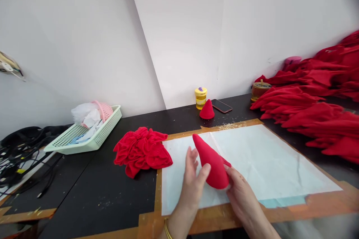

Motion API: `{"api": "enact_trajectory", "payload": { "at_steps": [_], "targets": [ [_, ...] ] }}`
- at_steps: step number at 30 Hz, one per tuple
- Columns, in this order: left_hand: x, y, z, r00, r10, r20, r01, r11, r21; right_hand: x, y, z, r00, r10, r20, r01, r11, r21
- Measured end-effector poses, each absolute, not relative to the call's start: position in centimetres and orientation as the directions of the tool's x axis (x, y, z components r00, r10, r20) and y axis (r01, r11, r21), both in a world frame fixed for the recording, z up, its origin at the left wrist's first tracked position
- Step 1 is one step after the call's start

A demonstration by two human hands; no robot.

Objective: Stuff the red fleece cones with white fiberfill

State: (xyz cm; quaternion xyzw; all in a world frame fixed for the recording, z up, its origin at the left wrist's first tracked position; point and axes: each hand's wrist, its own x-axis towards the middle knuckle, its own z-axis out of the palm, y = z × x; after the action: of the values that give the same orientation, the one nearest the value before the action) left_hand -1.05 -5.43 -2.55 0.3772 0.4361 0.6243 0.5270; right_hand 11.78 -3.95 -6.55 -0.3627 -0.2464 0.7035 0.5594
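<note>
A person's right hand [239,190] holds a red cloth cone [212,164] by its wide end, its grip pinching the cloth near the edge, while the left hand [192,181] has its thumb against the cone's side and its fingers spread beside it. The cone leans above the white sheet [252,160], tip pointing up and away; the right hand seems to bear it, the left to steady it. Brown tape [215,218] borders the sheet, probably to hold it flat on the black desk [95,190]. Just left lies a heap of red cloth pieces [143,151], perhaps put there for easy reach. Farther left, a pale green basket [105,135] holds a pink basket [106,110], white plastic [81,114] and crumpled white and blue scraps. Beyond the sheet, a second red cone [206,111] stands on its wide end, probably for stability, near a yellow-lidded jar [201,101] with yellow contents. At far right, an amber jar [258,91] stands beside a large red cloth pile [316,115]; its contents are unclear.
</note>
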Motion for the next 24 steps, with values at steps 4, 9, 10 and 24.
{"api": "enact_trajectory", "payload": {
  "at_steps": [4,9,10,24],
  "targets": [
    [-1.9,-4.6,-1.5,-0.163,0.987,-0.010,-0.526,-0.079,0.847,11.2,-4.4,-5.7,-0.147,0.963,-0.228,-0.572,-0.271,-0.775],
    [-1.0,-3.9,-0.7,-0.206,0.967,-0.152,-0.604,-0.004,0.797,10.0,-6.0,-5.6,-0.162,0.972,-0.168,-0.526,-0.229,-0.819],
    [-0.8,-3.8,-0.7,-0.240,0.952,-0.191,-0.606,0.007,0.796,9.9,-6.4,-5.6,-0.170,0.978,-0.124,-0.513,-0.195,-0.836],
    [-0.6,-4.4,-1.9,-0.304,0.884,-0.355,-0.648,0.082,0.757,10.3,-6.5,-4.9,-0.345,0.937,-0.049,-0.332,-0.171,-0.928]
  ]
}}
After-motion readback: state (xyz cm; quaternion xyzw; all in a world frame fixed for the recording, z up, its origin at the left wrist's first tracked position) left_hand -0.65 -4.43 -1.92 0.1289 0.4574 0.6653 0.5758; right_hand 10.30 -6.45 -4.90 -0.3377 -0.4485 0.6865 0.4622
